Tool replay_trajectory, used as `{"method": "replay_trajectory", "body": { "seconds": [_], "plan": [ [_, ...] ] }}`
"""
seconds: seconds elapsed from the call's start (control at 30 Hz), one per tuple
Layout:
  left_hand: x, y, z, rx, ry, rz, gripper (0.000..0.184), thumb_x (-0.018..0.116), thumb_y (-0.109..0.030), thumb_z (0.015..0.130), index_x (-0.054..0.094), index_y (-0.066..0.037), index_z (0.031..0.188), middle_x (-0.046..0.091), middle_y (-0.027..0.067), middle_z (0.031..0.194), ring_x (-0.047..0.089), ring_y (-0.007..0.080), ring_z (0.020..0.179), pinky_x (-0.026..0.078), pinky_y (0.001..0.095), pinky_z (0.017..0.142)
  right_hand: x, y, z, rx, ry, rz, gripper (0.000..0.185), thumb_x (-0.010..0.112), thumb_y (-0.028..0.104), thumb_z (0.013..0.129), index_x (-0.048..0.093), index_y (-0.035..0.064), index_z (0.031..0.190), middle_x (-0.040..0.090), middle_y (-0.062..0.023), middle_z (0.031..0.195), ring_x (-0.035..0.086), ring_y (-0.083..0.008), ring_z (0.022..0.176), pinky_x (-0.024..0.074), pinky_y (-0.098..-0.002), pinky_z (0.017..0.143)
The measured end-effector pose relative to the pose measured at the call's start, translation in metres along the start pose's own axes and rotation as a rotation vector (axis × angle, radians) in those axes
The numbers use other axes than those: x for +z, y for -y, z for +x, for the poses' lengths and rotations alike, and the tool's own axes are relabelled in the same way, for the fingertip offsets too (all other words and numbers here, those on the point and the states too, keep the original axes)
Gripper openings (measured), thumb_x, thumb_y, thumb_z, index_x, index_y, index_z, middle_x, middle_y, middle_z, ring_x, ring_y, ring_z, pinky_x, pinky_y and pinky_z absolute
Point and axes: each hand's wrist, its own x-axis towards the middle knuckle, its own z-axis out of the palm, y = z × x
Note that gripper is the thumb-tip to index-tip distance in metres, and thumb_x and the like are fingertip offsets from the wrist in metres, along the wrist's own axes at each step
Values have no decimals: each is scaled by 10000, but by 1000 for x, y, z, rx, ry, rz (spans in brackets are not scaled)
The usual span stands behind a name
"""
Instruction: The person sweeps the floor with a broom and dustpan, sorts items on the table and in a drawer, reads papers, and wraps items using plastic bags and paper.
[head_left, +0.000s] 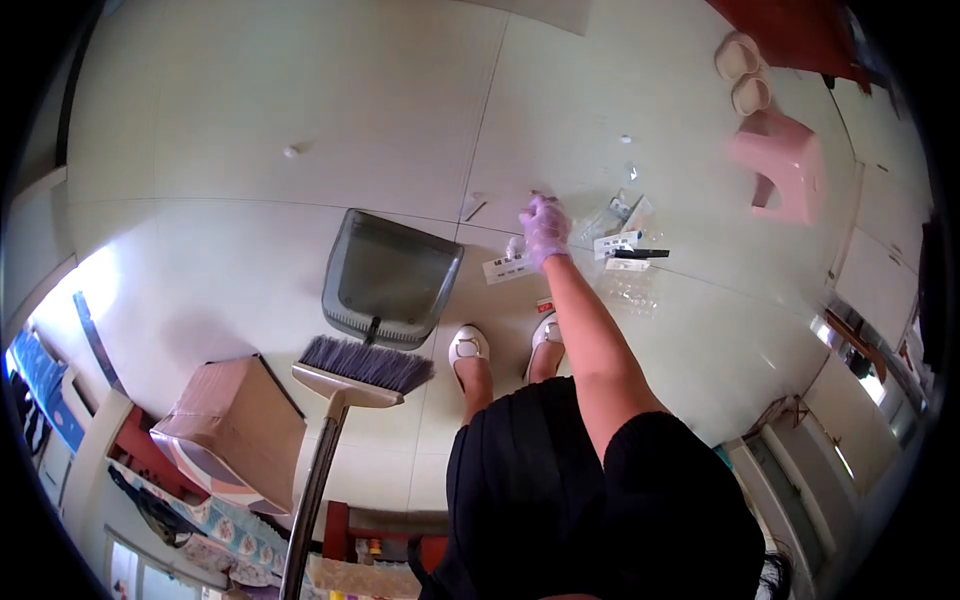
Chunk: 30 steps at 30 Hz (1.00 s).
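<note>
Right hand (545,228), gloved, has its fingers curled, whether around anything one cannot tell; the left hand is out of view. A broom (365,366), its handle cut off below, overlaps a dustpan (395,270); beside the right hand, a card (506,269) bears illegible print

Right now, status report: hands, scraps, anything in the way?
Right hand gloved, grip unclear; left hand out of view. Scraps scattered both sides of right hand. Dustpan and broom off left; nothing clearly blocking.

Right arm (600,350) stretched forward and down, nearly straight, gloved grip (545,230) loosely curled
</note>
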Motion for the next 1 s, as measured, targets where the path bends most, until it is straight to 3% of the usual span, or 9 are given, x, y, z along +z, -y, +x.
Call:
{"method": "replay_trajectory", "body": {
  "seconds": [0.03, 0.1, 0.23, 0.43, 0.6, 0.67, 0.8, 0.83, 1.0],
  "plan": [
    [0, 1, -1, 0, -2, -1, 264, 596, -87, 810, 592, -51, 1072, 553, 25, 832, 537, 125, 647, 457, 262, 558, 1, 8, -4, -7, 3, 1, 201, 632, 108, 773, 598, 82, 970, 655, -121, 895, 625, -313, 884, 485, -424, 798],
    [0, 2, -2, -6, -4, 0, 260, 595, -88, 810, 593, -51, 1068, 553, 24, 825, 536, 125, 641, 457, 263, 555, 4, 24, -14, -293, 73, 80, 191, 625, 79, 772, 605, 92, 961, 645, -120, 870, 614, -318, 887, 481, -430, 793],
    [-1, 4, -3, -14, -13, 19, 252, 592, -90, 811, 594, -51, 1059, 551, 20, 812, 535, 123, 629, 457, 265, 548, 28, 42, -2, -585, -86, -114, 79, 579, 82, 793, 644, 100, 835, 642, -112, 864, 625, -293, 848, 500, -416, 747],
    [-3, 2, 6, -13, 0, 67, 240, 588, -93, 811, 597, -51, 1047, 549, 16, 793, 533, 122, 611, 456, 268, 539, 31, 62, 15, -720, 76, -545, 129, 558, 95, 781, 641, 121, 876, 629, -83, 904, 630, -252, 867, 522, -385, 731],
    [-9, -2, 4, 16, -13, 103, 230, 584, -95, 811, 599, -51, 1036, 548, 12, 776, 531, 120, 597, 455, 270, 530, 40, 40, 14, -723, 38, -466, 118, 542, 90, 800, 631, 84, 878, 638, -118, 915, 634, -281, 862, 524, -392, 711],
    [-13, -3, -1, 38, -15, 117, 227, 583, -96, 811, 600, -51, 1032, 547, 10, 770, 531, 120, 591, 455, 272, 527, 24, 39, -10, -325, 21, -294, 118, 547, 162, 851, 628, 77, 839, 636, -90, 832, 630, -233, 788, 507, -373, 674],
    [-26, -5, -18, 109, -31, 152, 219, 580, -98, 811, 602, -51, 1024, 546, 7, 757, 530, 119, 579, 455, 274, 521, -55, 41, -73, 709, 256, 1212, 277, 542, 337, 874, 644, 85, 821, 574, -4, 755, 540, -135, 652, 439, -280, 590],
    [-30, -6, -23, 134, -32, 164, 218, 580, -98, 811, 602, -51, 1022, 546, 6, 754, 529, 118, 576, 455, 274, 519, -77, 40, -90, 759, 296, 1146, 255, 549, 304, 869, 648, 70, 851, 594, -15, 776, 546, -130, 685, 442, -273, 616],
    [-55, -5, -54, 266, -67, 284, 209, 576, -100, 811, 604, -51, 1011, 544, 2, 737, 528, 117, 561, 454, 277, 511, -180, 4, -185, 455, 320, 846, 170, 556, 150, 862, 612, 14, 946, 622, -50, 857, 573, -124, 785, 458, -278, 675]
  ]
}}
